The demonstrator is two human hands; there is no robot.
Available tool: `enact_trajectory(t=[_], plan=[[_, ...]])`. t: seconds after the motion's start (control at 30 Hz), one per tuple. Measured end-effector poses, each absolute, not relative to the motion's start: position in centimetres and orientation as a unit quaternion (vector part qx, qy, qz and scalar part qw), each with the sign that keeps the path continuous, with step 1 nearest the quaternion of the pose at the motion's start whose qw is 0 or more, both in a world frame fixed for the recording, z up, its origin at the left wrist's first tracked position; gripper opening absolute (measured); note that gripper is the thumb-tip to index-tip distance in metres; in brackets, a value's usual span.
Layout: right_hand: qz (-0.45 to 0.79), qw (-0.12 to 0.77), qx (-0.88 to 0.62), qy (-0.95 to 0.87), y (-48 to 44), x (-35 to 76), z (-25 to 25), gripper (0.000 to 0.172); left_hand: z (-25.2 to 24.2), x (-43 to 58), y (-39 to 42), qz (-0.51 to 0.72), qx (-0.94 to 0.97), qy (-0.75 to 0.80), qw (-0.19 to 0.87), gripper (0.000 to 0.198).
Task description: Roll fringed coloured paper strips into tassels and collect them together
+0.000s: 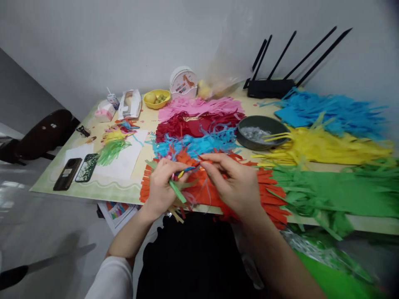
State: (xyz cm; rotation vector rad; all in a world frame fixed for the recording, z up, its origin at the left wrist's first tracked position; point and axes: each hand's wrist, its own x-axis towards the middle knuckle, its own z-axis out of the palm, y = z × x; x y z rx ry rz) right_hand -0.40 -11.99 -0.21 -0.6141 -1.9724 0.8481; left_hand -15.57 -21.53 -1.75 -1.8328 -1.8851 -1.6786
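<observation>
My left hand (163, 182) is closed around a small bunch of coloured fringed paper strips (177, 191); green, blue, yellow and pink ends stick out of it. Fingers of my right hand (233, 178) pinch a thin reddish strip (199, 160) at the tip of that bunch. Both hands hover over a stack of orange-red fringed paper (205, 191) at the table's front edge. Behind it lie blue fringed paper (193, 141), dark red fringed paper (196, 124) and pink fringed paper (199, 108). Part of the bunch is hidden inside my left fist.
Right of the hands lie green paper (343, 187), yellow paper (333, 145) and more blue paper (327, 110). A dark bowl (272, 143) holds clear shreds. Behind stands a router (271, 88). At left are two phones (67, 174), finished-looking tassels (114, 147) and a yellow bowl (157, 104).
</observation>
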Motion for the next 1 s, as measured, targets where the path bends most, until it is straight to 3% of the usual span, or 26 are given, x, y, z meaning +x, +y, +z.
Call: enact_trajectory(t=[0.07, 0.27, 0.4, 0.47, 0.57, 0.7, 1.0], plan=[[0.347, 0.425, -0.224, -0.806, -11.4, -0.6, -0.4, 0.016, -1.8, -15.7, -21.5, -0.563, -0.538, -0.623, -0.069, 0.006], [0.378, 0.397, -0.164, -0.82, -9.4, -0.7, -0.8, 0.019, -1.6, -16.4, -21.2, -0.572, -0.385, -0.565, -0.454, 0.03], [0.392, 0.426, -0.125, -0.806, -9.3, -1.1, -1.1, 0.016, -1.6, -15.9, -20.9, -0.579, -0.313, -0.528, -0.536, 0.036], [0.389, 0.455, -0.139, -0.789, -9.7, -1.0, -1.1, 0.014, -1.6, -15.9, -20.8, -0.586, -0.315, -0.551, -0.504, 0.034], [0.355, 0.491, -0.21, -0.767, -10.9, -0.6, -1.0, 0.011, -1.3, -16.5, -21.1, -0.606, -0.345, -0.625, -0.35, 0.028], [0.336, 0.457, -0.233, -0.79, -12.9, -0.4, -1.0, 0.01, -0.8, -17.0, -21.5, -0.596, -0.411, -0.666, -0.18, 0.018], [0.361, 0.424, -0.264, -0.787, -13.7, -1.2, -1.3, 0.015, -1.7, -16.3, -21.4, -0.591, -0.494, -0.63, -0.095, 0.009]])
